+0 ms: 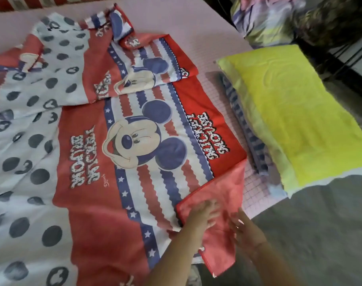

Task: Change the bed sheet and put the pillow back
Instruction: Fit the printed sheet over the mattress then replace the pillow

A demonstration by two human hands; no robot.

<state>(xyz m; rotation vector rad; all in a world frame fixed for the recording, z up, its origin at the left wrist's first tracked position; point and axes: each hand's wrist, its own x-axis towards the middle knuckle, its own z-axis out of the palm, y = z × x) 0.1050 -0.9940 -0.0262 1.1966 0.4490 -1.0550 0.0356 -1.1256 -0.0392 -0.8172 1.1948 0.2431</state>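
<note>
Left hand (205, 213) and right hand (245, 231), fingers straight and gripping nothing, are pressing the turned-back corner of the bed sheet (134, 141), which is lying half-unfolded on the mattress (176, 21). The pillow (295, 112) is sitting alongside, probably risking a snag as the sheet spreads.

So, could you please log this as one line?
red cartoon-print bed sheet: corner folded back; left hand: flat on corner; right hand: open

Matt cloth sheet (124, 141) (printed) — textured pillow (295, 112).
</note>
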